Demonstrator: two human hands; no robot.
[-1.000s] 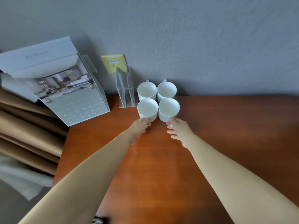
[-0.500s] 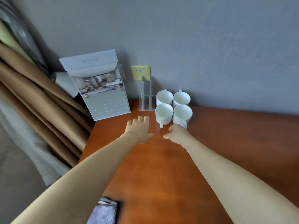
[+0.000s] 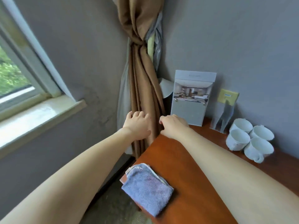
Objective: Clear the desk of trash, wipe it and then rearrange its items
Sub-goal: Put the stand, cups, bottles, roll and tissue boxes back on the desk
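Several white mugs (image 3: 250,141) stand clustered at the back right of the brown wooden desk (image 3: 191,180), against the grey wall. A folded blue cloth (image 3: 146,188) lies at the desk's near left corner. A grey display stand with a room photo (image 3: 191,97) leans on the wall at the desk's far left. My left hand (image 3: 137,123) hovers off the desk's left edge in front of the curtain, fingers relaxed and empty. My right hand (image 3: 174,125) is over the desk's far left corner, just in front of the display stand, fingers loosely curled, holding nothing.
A tied brown curtain (image 3: 142,78) hangs in the corner left of the desk. A clear acrylic holder (image 3: 224,120) stands between the display stand and the mugs, below a yellow wall plate (image 3: 228,96). A window (image 3: 17,75) with a sill is at the left.
Both hands left the mugs and moved left toward the desk's far left corner. The view swung left, bringing the curtain, window and blue cloth into sight.
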